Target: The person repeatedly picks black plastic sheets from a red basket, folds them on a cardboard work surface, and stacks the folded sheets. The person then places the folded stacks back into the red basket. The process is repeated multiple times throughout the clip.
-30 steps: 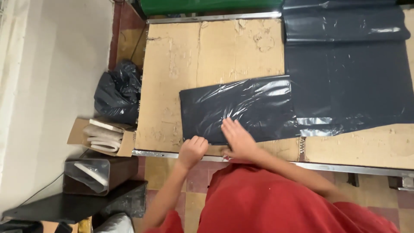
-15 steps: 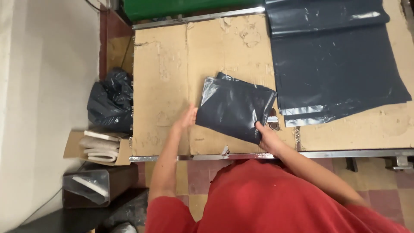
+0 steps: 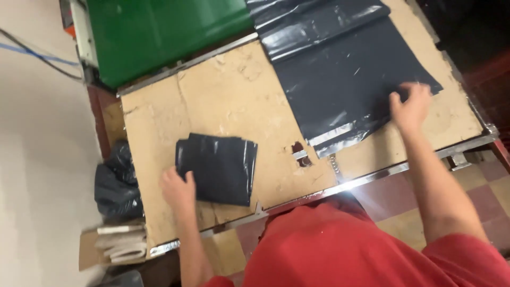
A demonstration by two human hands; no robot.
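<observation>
A folded dark grey plastic bag (image 3: 220, 167) lies on the brown cardboard-covered table (image 3: 223, 95), near its front left. My left hand (image 3: 177, 190) rests at the folded bag's left edge, fingers touching it. A stack of flat dark grey plastic bags (image 3: 345, 79) is spread on the table's right half. My right hand (image 3: 410, 106) reaches to that sheet's right edge with its fingers on the plastic; whether it grips the sheet is unclear.
A green panel (image 3: 164, 32) stands behind the table. A full black bag (image 3: 114, 183) sits on the floor at the left, with a cardboard box of folded pale material (image 3: 114, 245) in front of it. A metal strip (image 3: 372, 178) edges the table's front.
The bag has been folded smaller and now lies at the front left. My right hand left it and reached across to the flat sheets on the right. My left hand stays by it.
</observation>
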